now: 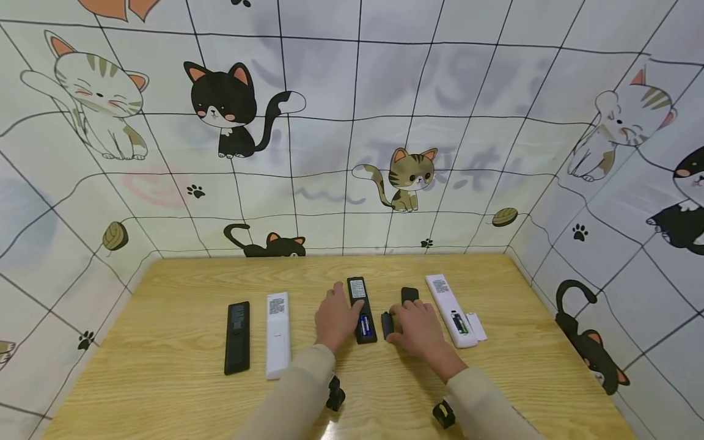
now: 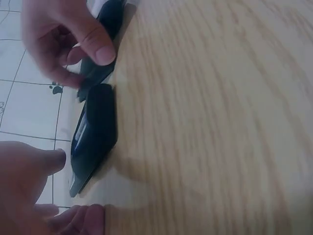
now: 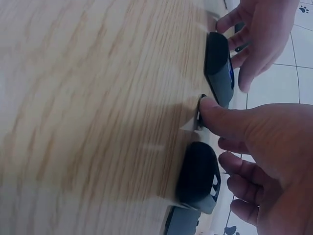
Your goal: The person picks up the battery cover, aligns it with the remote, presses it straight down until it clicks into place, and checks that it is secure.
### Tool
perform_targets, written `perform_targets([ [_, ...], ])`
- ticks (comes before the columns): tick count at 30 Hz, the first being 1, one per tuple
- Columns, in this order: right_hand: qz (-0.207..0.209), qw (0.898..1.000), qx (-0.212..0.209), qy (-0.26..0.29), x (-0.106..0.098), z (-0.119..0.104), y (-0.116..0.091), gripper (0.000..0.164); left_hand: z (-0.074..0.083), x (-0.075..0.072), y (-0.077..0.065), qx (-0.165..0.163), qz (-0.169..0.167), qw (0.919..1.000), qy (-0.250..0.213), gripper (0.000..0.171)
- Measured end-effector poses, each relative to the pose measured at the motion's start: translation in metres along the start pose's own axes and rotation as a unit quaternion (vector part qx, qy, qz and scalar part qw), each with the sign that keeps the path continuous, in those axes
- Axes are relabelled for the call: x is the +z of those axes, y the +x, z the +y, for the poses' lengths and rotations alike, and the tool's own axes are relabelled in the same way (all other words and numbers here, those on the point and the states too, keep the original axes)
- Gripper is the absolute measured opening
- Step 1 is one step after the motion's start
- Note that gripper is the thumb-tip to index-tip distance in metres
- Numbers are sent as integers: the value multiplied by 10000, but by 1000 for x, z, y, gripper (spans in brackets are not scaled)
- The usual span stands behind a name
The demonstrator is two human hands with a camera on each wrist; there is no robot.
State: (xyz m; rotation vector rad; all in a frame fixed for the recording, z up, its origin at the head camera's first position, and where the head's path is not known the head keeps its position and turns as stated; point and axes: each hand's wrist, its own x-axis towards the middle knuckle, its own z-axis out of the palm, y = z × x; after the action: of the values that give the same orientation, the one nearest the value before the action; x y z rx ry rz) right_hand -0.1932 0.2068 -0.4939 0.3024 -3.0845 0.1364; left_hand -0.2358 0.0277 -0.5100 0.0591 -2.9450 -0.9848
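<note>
A slim black plastic remote control with a pale label and a bared battery bay holding blue cells lies on the light wood-grain table, around the middle between its left and right edges. The left hand is beside it: thumb and fingers are apart, the fingers resting off its left long side toward the table's far edge, the thumb tip over or against that same side; whether it touches cannot be told.

The small dark rectangular battery cover lies just right of that remote. The right hand is over it, with the thumb tip on the cover's near end and the index finger bent by its far end; the other fingers are loosely curled. Whether they pinch the cover cannot be told. A second black remote lies partly hidden beneath this hand, its far end showing.

Toward the table's right edge lies a white remote with an uncovered battery bay, a flat white cover beside its near end. Toward the left edge, another black remote and a white labelled remote lie side by side, apart.
</note>
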Motion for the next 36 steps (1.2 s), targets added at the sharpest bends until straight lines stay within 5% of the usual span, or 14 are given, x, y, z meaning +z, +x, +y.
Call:
perform_targets([
  [14, 218, 9986, -185, 440, 5, -7, -3, 38, 11, 2, 1, -236, -63, 9997, -80, 69],
  [24, 319, 9945, -436, 896, 2, -8, -6, 24, 20, 4, -1, -209, -2, 9994, 281, 68],
  [36, 341, 9963, -336, 720, -3, -9, -4, 17, 24, 4, 8, -203, -144, 9989, 404, 65],
])
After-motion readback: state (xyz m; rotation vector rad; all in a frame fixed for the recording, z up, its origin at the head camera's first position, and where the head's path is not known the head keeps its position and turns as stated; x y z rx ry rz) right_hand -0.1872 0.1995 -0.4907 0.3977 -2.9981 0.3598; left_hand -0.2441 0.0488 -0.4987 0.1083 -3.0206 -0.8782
